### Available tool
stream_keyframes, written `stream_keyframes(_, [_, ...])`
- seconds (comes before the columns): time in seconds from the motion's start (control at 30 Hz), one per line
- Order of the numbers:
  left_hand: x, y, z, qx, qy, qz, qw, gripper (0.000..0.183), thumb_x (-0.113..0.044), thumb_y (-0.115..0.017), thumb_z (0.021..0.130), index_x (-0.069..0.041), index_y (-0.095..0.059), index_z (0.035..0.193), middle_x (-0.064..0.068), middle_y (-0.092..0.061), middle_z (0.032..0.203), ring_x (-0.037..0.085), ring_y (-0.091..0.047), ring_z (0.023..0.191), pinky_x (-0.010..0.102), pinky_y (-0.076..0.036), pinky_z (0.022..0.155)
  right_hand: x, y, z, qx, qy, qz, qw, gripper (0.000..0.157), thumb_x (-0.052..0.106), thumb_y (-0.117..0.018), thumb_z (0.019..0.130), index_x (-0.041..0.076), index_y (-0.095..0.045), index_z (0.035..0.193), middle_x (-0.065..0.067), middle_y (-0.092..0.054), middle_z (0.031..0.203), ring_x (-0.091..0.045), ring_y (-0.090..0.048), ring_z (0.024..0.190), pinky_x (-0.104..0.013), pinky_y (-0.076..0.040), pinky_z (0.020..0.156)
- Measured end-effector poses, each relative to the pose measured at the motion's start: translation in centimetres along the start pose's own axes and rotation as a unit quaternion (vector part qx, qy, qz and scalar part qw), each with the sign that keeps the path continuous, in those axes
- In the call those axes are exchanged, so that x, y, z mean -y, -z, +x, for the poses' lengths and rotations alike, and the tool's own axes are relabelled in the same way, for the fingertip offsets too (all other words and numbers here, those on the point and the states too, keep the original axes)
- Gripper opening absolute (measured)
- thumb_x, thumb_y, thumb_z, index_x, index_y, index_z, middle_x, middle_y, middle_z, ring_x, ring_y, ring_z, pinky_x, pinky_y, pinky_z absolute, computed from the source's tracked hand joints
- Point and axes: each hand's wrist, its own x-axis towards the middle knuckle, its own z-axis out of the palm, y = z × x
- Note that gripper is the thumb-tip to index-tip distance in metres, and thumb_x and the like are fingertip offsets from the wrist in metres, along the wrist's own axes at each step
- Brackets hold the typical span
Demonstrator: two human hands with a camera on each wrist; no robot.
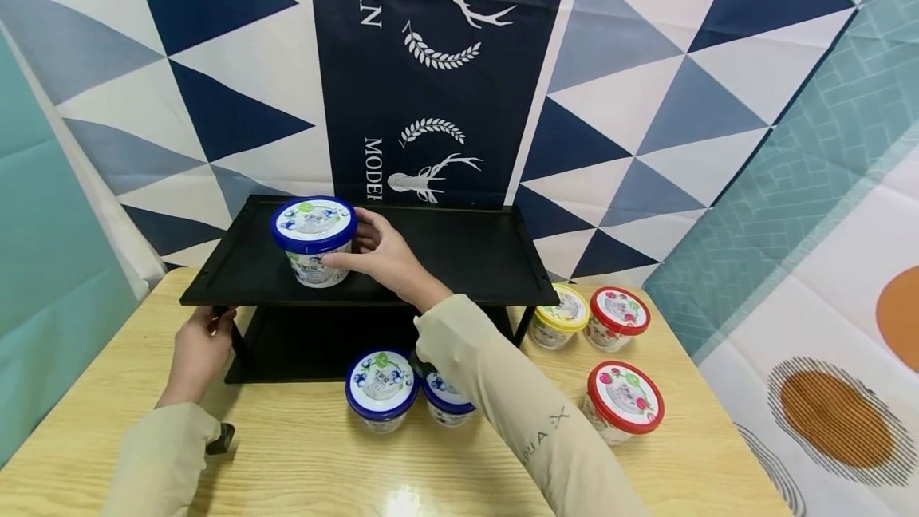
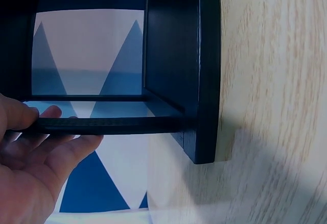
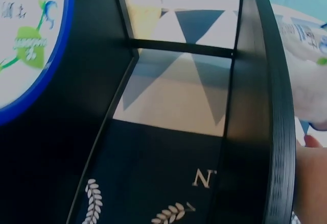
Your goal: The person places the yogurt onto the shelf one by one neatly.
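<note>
A two-tier black rack (image 1: 459, 254) stands on the wooden table against a patterned backdrop. My right hand (image 1: 384, 258) grips a white tub with a blue lid (image 1: 314, 238), thumb in front and fingers round its right side. The tub is upright over the left part of the upper tier; its side (image 3: 306, 71) shows at the right edge of the right wrist view. Below that tier's left corner, my left hand (image 1: 197, 353) holds the rack's side post (image 2: 127, 126), thumb on one side and fingers on the other.
Two more blue-lidded tubs (image 1: 382, 384) stand before the lower tier, one partly hidden by my right sleeve. Right of the rack are a yellow-lidded tub (image 1: 563, 309) and a red-lidded tub (image 1: 621, 313). Another red-lidded tub (image 1: 625, 401) stands nearer the front.
</note>
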Motion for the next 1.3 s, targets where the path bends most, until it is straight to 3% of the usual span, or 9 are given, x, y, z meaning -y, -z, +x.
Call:
stream_keyframes(0.27, [0.3, -0.1, -0.1, 0.009, -0.003, 0.0, 1.0, 0.035, -0.016, -0.035, 0.1, 0.008, -0.047, 0.123, 0.036, -0.049, 0.125, 0.051, -0.048, 0.114, 0.057, -0.047, 0.09, -0.9, 2.7, -1.7, -0.002, 0.011, -0.006, 1.0, 0.068, 0.024, -0.072, 0.082, 0.025, -0.038, 0.141, -0.003, -0.048, 0.138, -0.018, -0.046, 0.128, -0.036, -0.04, 0.109])
stream_keyframes(0.53, [0.3, 0.1, -0.1, 0.02, 0.005, 0.004, 0.9998, 0.038, -0.017, -0.032, 0.1, 0.007, -0.046, 0.125, 0.036, -0.046, 0.128, 0.053, -0.045, 0.116, 0.059, -0.046, 0.091, -1.2, 5.5, -4.7, 0.004, 0.045, -0.018, 0.999, 0.049, 0.024, -0.066, 0.087, 0.024, -0.048, 0.132, -0.005, -0.051, 0.136, -0.016, -0.05, 0.124, -0.035, -0.044, 0.105])
stream_keyframes(0.83, [0.3, 0.0, -0.2, 0.017, 0.011, 0.008, 0.9998, 0.037, -0.017, -0.032, 0.1, 0.008, -0.048, 0.124, 0.036, -0.047, 0.126, 0.052, -0.046, 0.115, 0.059, -0.046, 0.09, -2.0, 8.5, -8.8, -0.009, 0.064, 0.006, 0.998, 0.051, 0.021, -0.066, 0.086, 0.013, -0.047, 0.133, -0.007, -0.055, 0.132, -0.019, -0.052, 0.124, -0.033, -0.044, 0.105])
stream_keyframes(1.03, [0.4, 0.1, -0.4, 0.023, 0.014, 0.015, 0.9995, 0.038, -0.016, -0.031, 0.1, 0.008, -0.046, 0.124, 0.037, -0.046, 0.127, 0.053, -0.045, 0.115, 0.06, -0.046, 0.089, -2.6, 10.2, -11.7, -0.033, 0.056, 0.009, 0.998, 0.05, 0.014, -0.066, 0.087, 0.012, -0.047, 0.133, -0.01, -0.055, 0.131, -0.022, -0.052, 0.123, -0.028, -0.046, 0.103])
stream_keyframes(1.3, [0.0, -0.1, -0.4, 0.007, 0.001, 0.02, 0.9998, 0.036, -0.015, -0.033, 0.099, 0.009, -0.049, 0.121, 0.036, -0.049, 0.123, 0.05, -0.048, 0.111, 0.058, -0.045, 0.088, -4.0, 12.2, -15.7, -0.052, 0.066, 0.001, 0.996, 0.048, 0.016, -0.066, 0.087, 0.01, -0.047, 0.131, -0.014, -0.054, 0.132, -0.022, -0.053, 0.122, -0.024, -0.046, 0.101])
